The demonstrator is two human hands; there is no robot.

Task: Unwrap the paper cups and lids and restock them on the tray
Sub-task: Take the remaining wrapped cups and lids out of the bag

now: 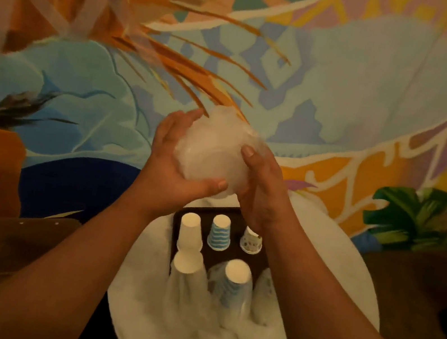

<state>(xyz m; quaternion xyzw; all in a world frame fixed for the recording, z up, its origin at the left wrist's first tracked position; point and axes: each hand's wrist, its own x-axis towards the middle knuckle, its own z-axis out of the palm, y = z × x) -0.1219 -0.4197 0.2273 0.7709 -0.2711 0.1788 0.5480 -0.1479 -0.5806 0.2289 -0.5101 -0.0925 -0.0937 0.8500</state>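
You held a wrapped white bundle in both hands above the tray.
Left hand cupped it from below, right hand gripped its side; the contents were blurred behind cloudy plastic. Upturned cup stacks — white, blue-striped, patterned — stood on the tray on a round marble table, your forearms covering the tray's edges.

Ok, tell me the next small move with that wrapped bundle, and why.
Probably tear or peel the plastic open. Both the left hand and right hand grip the white wrapped bundle above the tray, and its wrap looks closed. The cup stacks already stand there, so its contents cannot go down until freed.
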